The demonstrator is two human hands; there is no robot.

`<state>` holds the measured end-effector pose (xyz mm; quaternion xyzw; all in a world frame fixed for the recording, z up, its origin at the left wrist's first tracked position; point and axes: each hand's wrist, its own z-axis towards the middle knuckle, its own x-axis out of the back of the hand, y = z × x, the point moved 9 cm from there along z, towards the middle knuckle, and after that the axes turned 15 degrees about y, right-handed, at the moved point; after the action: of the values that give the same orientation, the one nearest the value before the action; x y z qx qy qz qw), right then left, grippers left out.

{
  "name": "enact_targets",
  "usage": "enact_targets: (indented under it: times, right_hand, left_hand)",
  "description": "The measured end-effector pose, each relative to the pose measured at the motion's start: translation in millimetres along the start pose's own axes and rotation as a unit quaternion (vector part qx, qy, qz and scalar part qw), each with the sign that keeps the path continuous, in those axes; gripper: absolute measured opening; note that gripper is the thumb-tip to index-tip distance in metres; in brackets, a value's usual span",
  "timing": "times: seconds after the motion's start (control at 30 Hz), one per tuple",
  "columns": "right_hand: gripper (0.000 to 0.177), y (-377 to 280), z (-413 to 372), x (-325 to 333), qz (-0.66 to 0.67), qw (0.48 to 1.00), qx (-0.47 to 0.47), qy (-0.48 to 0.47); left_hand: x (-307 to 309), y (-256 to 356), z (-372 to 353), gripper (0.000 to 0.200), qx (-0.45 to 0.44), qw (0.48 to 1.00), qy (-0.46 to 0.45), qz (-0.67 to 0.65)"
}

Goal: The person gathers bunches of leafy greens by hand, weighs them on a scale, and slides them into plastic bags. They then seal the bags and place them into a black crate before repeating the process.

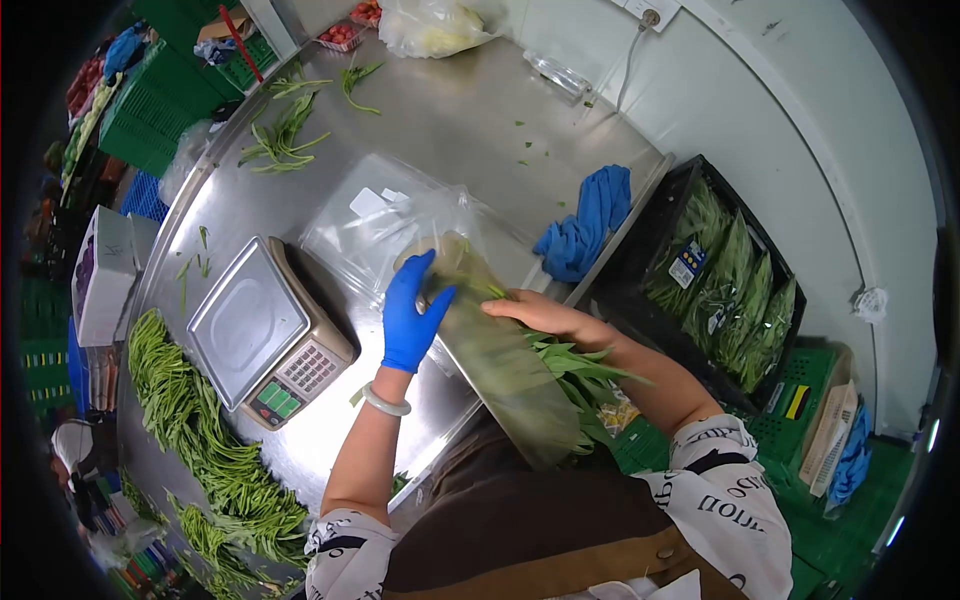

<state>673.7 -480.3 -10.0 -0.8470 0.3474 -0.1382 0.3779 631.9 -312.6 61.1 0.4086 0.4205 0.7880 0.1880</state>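
Note:
A blue glove covers my left hand point(412, 308), its thumb and fingers spread beside the top of a clear plastic bag point(510, 375), which is blurred by motion. My bare right hand point(532, 311) is closed on the stems of leafy greens point(580, 385) at the bag's right side; the leaves hang down toward my apron. More flat clear bags point(350, 235) lie on the steel table just beyond my left hand. To the left stands a scale point(255, 325) with a bare tray. A long heap of green stems point(200, 420) runs along the table's left edge.
A black crate point(730, 290) with bagged greens stands at the right, beside green crates point(790, 425). Blue cloth point(590, 225) lies on the table's point(440, 110) right edge. Loose greens point(285, 135), a white bag point(435, 28) and red produce point(340, 37) sit at the far side.

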Motion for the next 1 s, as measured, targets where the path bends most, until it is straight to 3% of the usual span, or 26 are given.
enact_targets:
  times: [0.03,0.07,0.2,0.3,0.43,0.57,0.63,0.67,0.7,0.77,0.8,0.83,0.87,0.9,0.93,0.97,1.0]
  right_hand:
    - [0.055,1,3,0,-0.011,1.000,0.015,0.003]
    - [0.057,1,4,-1,-0.022,0.999,0.030,0.006]
    - [0.066,-12,1,-13,-0.093,0.993,0.064,0.016]
    - [0.076,-9,3,-11,-0.150,0.984,0.078,0.048]
    - [0.086,-15,-7,-12,-0.256,0.959,0.091,0.083]
    - [0.088,-8,-5,-14,-0.312,0.940,0.102,0.095]
    - [0.078,6,2,-12,-0.273,0.954,0.099,0.077]
    - [0.073,9,5,-14,-0.253,0.960,0.103,0.061]
    - [0.064,11,1,-17,-0.161,0.984,0.075,0.033]
    - [0.046,31,3,-18,-0.008,1.000,0.003,-0.018]
    - [0.045,46,11,-13,0.026,0.999,-0.008,-0.025]
    - [0.042,23,-13,-16,0.078,0.996,-0.042,-0.022]
    - [0.040,42,-2,-10,0.114,0.991,-0.062,-0.031]
    - [0.039,48,-1,-11,0.189,0.979,-0.077,-0.026]
    - [0.040,63,11,-7,0.202,0.977,-0.065,-0.033]
    - [0.040,60,13,-10,0.198,0.979,-0.048,-0.028]
    - [0.040,57,11,-10,0.197,0.980,-0.035,-0.017]
  left_hand:
    - [2,-3,4,0.059,0.050,0.998,0.012,-0.022]
    - [6,5,11,0.067,0.004,0.998,0.047,0.038]
    - [-6,-10,24,0.059,0.006,0.990,0.100,0.096]
    - [-9,-33,28,0.051,0.090,0.990,0.088,0.058]
    - [-14,-47,25,0.037,0.124,0.983,0.072,0.111]
    - [-22,-44,23,0.033,0.074,0.983,0.049,0.162]
    - [-28,-46,19,0.034,0.035,0.982,0.028,0.183]
    - [-33,-45,14,0.039,-0.077,0.977,0.033,0.194]
    - [-30,-36,7,0.041,-0.136,0.983,0.042,0.120]
    - [-35,-23,-7,0.046,-0.161,0.976,-0.027,0.143]
    - [-45,-30,-18,0.054,-0.155,0.966,-0.084,0.190]
    - [-47,-25,-33,0.055,-0.232,0.956,-0.052,0.169]
    - [-52,-36,-43,0.053,-0.187,0.976,-0.067,0.086]
    - [-46,-18,-45,0.052,-0.195,0.975,-0.092,0.056]
    - [-42,-16,-48,0.051,-0.127,0.988,-0.086,-0.007]
    - [-39,-11,-48,0.049,-0.073,0.993,-0.088,-0.003]
    - [-33,11,-44,0.048,-0.089,0.992,-0.077,0.048]
